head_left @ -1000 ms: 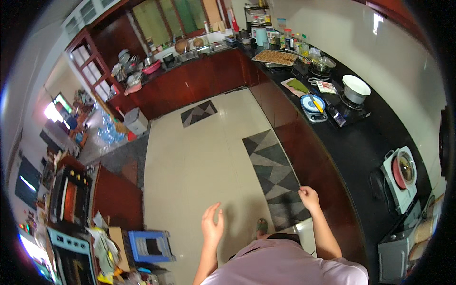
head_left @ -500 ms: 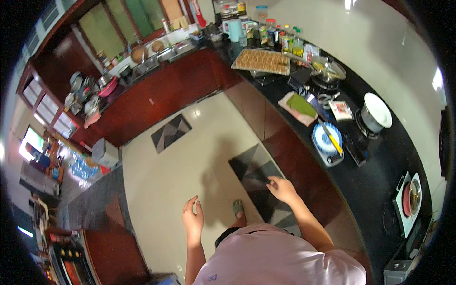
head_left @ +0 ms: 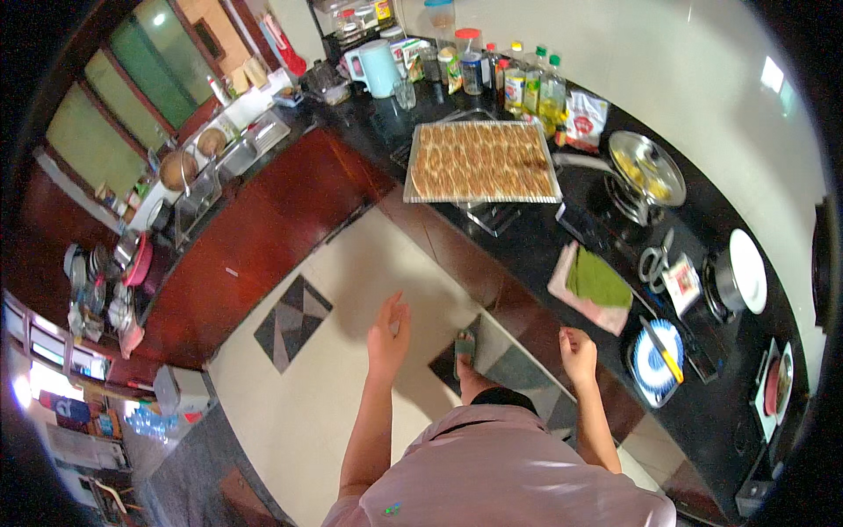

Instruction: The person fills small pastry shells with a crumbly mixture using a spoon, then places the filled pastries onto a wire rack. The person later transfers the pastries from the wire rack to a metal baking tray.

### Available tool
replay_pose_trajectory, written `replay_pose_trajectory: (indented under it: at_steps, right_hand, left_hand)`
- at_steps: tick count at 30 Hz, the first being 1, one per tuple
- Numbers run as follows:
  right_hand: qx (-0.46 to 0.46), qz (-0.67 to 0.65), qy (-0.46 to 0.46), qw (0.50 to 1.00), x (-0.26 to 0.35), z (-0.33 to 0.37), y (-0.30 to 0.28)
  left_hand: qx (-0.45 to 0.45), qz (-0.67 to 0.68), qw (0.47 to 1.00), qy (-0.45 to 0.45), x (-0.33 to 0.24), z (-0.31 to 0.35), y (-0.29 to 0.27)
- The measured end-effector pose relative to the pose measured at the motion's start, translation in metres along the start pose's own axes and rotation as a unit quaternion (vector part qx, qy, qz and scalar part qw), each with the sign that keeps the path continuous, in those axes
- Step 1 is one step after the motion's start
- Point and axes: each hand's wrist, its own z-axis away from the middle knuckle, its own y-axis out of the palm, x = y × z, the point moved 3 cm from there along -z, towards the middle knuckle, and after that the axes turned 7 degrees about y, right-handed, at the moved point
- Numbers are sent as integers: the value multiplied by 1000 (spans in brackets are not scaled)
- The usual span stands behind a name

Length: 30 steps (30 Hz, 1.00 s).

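Observation:
My left hand (head_left: 388, 335) hangs over the floor with its fingers stretched out, holding nothing. Close to the counter's front edge is my right hand (head_left: 578, 353), its fingers curled in and nothing visible in them. Nearest to it on the counter lie a green cloth (head_left: 597, 279) and a pink cloth (head_left: 606, 316) partly beneath it. Just right of these, a yellow-handled knife (head_left: 669, 362) rests across a blue-and-white plate (head_left: 647, 371). Farther ahead sits a large tray (head_left: 551, 195) covered with rows of brown pieces. Neither hand touches any of these.
A pan with a glass lid (head_left: 648, 167), scissors (head_left: 654, 263) and a pot with a white lid (head_left: 746, 270) stand along the right counter. Bottles (head_left: 551, 92) and a light blue kettle (head_left: 378, 68) line the back. The sink (head_left: 239, 158) is far left; a patterned mat (head_left: 294, 323) lies on the floor.
I have moved forward along the counter, so the tray and cloths appear closer. My left hand has risen in view; my right hand's fingers look more curled.

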Motion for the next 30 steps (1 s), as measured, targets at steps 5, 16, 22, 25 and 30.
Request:
replay_pose_trajectory:
  at_steps: [5,16,22,25,30]
  right_hand:
    - [-141,6,-161,977,113,-143,67]
    - [-227,89,89,966,135,-342,108]
    - [-208,87,265,937,132,-355,116]
    - [-244,79,258,932,135,-355,124]
    - [-269,53,281,920,128,-356,130]
  left_hand:
    - [36,127,989,-59,118,-140,17]
    - [234,309,875,-290,180,-368,97]
    - [390,316,808,-309,206,-420,134]
    - [429,324,790,-294,223,-431,143]
    - [431,295,813,-259,223,-438,143]
